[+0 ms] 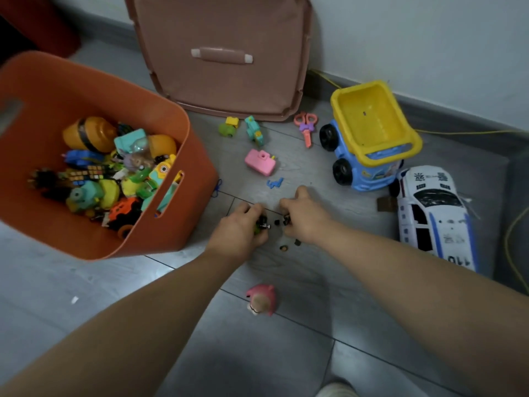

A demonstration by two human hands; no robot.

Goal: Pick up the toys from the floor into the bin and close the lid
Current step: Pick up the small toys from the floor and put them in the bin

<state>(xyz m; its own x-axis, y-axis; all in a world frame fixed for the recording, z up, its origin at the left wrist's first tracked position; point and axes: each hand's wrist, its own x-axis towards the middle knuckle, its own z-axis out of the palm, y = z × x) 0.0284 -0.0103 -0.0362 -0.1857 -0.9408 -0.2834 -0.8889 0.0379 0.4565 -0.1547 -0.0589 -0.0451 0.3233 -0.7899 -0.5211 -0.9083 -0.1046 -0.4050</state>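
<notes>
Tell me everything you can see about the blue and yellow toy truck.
The toy truck looks like plastic: a blue body, two black wheels showing, and an empty yellow tipper bed. It stands upright on the grey floor near the wall, its near end right beside the white police car.

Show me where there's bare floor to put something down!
Bare floor lies before the orange bin, left of the pink figure toy, and between the forearms nearer than that toy. It is crowded around the left hand and right hand, with small black pieces, and from the pink camera to the lid, dump truck and police car.
</notes>
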